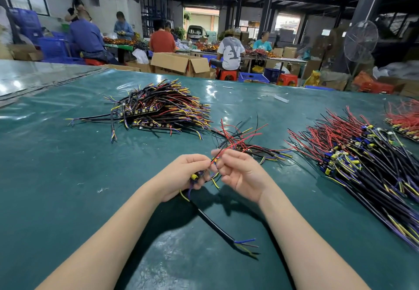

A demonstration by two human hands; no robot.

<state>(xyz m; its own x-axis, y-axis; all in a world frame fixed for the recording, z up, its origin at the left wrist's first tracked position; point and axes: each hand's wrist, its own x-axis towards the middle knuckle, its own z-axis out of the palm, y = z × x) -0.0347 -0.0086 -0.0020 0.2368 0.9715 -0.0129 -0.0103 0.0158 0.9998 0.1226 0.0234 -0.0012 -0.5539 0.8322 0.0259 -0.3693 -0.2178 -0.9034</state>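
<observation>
Head view caught a wiring step above the worktop (pixel 68 176): the left hand (pixel 183 176) had its fingers (pixel 199 160) clamped round a capacitor harness (pixel 194 176), its black cable (pixel 215 224) trailing toward the person, while the right hand (pixel 242 174) pinched the red wire (pixel 223 151). The next move likely called for twisting that wire in, held steady.

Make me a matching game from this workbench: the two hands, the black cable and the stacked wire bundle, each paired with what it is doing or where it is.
Column one:
1. left hand
2. right hand
3. black cable
4. stacked wire bundle

Column two:
A. pinches a red wire
B. lies on the green table, beyond the hands and to the left
C. grips a wired part with a yellow cap
D. trails toward the person, ending in loose blue and yellow strands

Pairs: 1-C, 2-A, 3-D, 4-B
</observation>
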